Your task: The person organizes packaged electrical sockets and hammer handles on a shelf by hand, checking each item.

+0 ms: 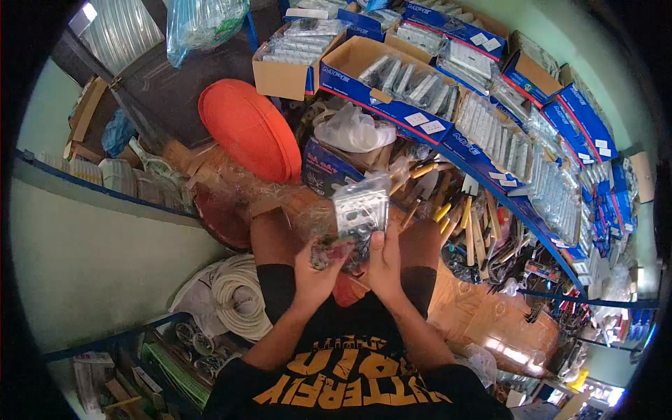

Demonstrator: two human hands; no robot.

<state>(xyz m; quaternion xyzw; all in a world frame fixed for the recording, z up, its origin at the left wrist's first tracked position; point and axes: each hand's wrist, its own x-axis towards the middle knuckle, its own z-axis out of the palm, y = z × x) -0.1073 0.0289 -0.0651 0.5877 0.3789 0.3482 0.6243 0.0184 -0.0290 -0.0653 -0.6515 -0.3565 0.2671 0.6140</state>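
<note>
Above my lap, my right hand (385, 266) grips a white electrical wall plate (360, 208) in clear plastic wrap, thumb lying along its near right corner. The plate is tilted up, and openings show in its face. Close beside it on the left, my left hand (320, 274) is closed around a crumpled clear plastic bag (330, 252) with dark and reddish bits showing through. What the bag contains, I cannot tell. Dark wrapped parts below the plate fill the gap between both hands.
Blue-and-white cartons (385, 105) of wrapped plates line the curved blue shelf ahead and right. Under it lie wooden-handled tools (472, 231). An orange-red round lid or basin (248, 129) stands ahead left. Coiled white hose (241, 297) rests left, near a lower shelf.
</note>
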